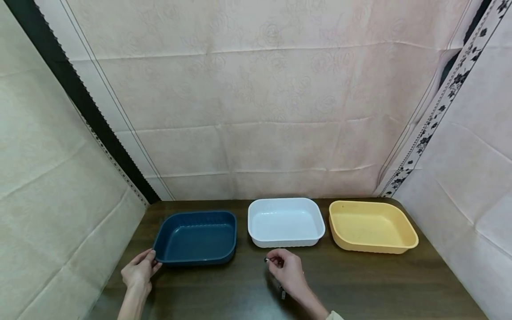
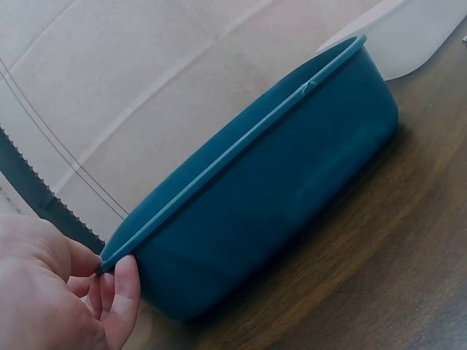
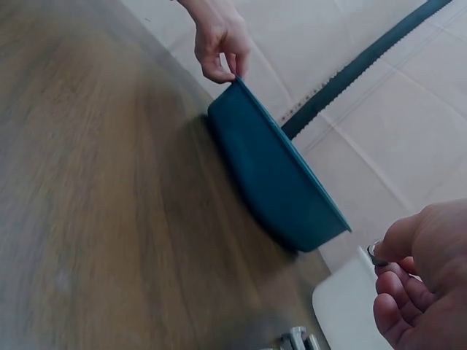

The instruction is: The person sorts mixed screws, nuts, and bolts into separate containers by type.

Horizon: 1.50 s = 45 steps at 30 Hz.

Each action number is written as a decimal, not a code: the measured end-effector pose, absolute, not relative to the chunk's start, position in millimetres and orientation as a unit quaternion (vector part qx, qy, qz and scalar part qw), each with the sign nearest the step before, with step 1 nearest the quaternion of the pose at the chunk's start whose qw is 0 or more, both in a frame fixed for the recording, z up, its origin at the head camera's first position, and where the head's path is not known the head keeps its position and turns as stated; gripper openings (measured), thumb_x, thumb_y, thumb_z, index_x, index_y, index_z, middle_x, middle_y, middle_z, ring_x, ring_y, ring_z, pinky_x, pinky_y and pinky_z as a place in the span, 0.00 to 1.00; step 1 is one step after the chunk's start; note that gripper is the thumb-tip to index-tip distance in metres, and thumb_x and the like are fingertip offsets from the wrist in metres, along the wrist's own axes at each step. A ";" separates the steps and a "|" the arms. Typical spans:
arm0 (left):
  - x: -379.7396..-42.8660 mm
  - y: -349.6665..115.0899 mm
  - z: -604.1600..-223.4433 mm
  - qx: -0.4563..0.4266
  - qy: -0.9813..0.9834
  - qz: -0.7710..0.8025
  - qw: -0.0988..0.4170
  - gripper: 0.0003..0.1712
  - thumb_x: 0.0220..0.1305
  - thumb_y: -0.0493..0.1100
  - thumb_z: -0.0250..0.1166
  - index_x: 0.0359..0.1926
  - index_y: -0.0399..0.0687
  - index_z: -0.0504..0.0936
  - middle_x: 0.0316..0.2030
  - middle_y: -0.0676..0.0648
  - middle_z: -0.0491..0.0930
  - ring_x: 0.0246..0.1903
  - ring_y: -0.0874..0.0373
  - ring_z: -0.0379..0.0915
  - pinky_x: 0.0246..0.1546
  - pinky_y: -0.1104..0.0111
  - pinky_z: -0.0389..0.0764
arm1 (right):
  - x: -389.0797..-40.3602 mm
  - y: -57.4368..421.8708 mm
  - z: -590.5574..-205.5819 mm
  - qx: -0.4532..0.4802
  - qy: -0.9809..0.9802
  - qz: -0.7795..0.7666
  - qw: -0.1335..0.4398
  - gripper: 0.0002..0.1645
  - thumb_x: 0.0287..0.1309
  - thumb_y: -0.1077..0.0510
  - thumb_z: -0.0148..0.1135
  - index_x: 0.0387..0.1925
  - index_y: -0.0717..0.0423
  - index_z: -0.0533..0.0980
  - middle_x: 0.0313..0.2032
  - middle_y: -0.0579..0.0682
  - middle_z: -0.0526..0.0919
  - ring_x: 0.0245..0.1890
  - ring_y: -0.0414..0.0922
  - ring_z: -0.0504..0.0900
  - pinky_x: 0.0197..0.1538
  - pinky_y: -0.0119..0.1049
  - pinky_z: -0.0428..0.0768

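My left hand (image 1: 138, 271) pinches the rim of the dark blue plastic tub (image 1: 194, 263) at its front left corner, thumb above and fingers below in the left wrist view. Just in front of the white tub (image 1: 286, 244), my right hand (image 1: 289, 272) holds a small dark, shiny object (image 3: 375, 254) between thumb and fingertips. It looks partly ring-shaped; the fingers hide the rest, so its kind is unclear. Small metal pieces (image 3: 295, 340) show at the bottom of the right wrist view, below that hand; whether they lie on the table cannot be made out.
A yellow tub (image 1: 374, 247) stands at the right, beside the white one, on the dark wooden table (image 1: 224, 293). Pale patterned cloth (image 1: 260, 98) hangs behind the tubs and along both sides, with a black strip (image 1: 92, 111) at the left.
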<state>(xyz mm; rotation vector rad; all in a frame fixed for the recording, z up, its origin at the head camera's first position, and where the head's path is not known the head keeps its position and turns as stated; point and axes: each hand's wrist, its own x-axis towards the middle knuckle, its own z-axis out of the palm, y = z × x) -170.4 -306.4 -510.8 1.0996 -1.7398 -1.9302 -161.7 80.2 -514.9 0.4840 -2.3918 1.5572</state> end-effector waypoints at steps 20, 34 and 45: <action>-167.7 -309.0 -513.0 0.374 -0.602 -0.684 0.173 0.10 0.70 0.35 0.62 0.51 0.41 0.80 0.26 0.54 0.78 0.24 0.65 0.79 0.33 0.70 0.87 | -188.8 32.8 -511.4 0.205 -0.815 0.534 0.098 0.07 0.52 0.73 0.67 0.33 0.63 0.82 0.28 0.46 0.82 0.28 0.37 0.78 0.30 0.28 0.80; -169.1 -308.3 -514.9 0.371 -0.598 -0.688 0.175 0.11 0.70 0.35 0.62 0.52 0.39 0.80 0.26 0.53 0.77 0.25 0.65 0.78 0.33 0.70 0.87 | -203.2 -2.7 -506.0 0.208 -0.802 0.556 0.072 0.04 0.56 0.70 0.69 0.35 0.62 0.82 0.29 0.45 0.82 0.29 0.39 0.77 0.32 0.29 0.81; -165.5 -309.3 -513.8 0.356 -0.589 -0.704 0.176 0.08 0.68 0.32 0.63 0.36 0.51 0.83 0.25 0.57 0.80 0.24 0.63 0.82 0.32 0.69 0.87 | -214.8 -26.2 -498.9 0.204 -0.811 0.546 0.057 0.04 0.59 0.67 0.68 0.37 0.63 0.82 0.30 0.44 0.81 0.29 0.38 0.77 0.34 0.28 0.82</action>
